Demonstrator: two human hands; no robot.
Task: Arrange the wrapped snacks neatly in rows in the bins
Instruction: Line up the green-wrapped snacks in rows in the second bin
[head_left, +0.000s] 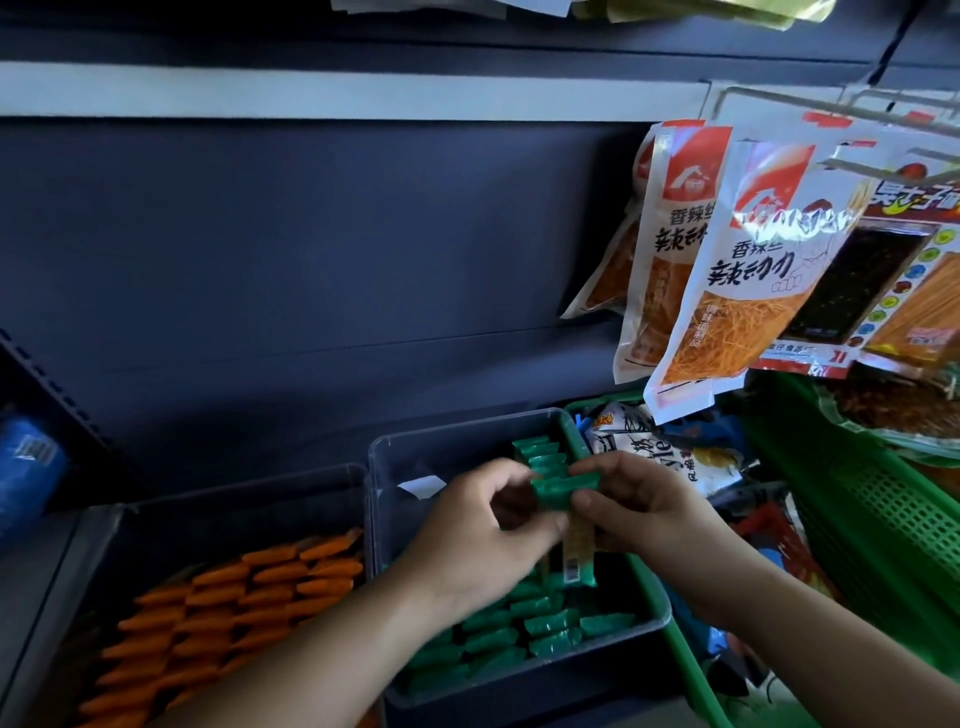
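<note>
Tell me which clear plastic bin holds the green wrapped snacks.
The right clear plastic bin, under the left hand and right hand, holds green wrapped snacks; the left bin holds orange wrapped snacks.

The left forearm (311, 660) and right forearm (810, 618) are reaching in from below and angling toward each other. The left hand (480, 535) is curling its fingers and thumb inward, the right hand (641, 512) is facing it (thumb toward the camera), and together they are pinching green snack packets (563, 491).
</note>
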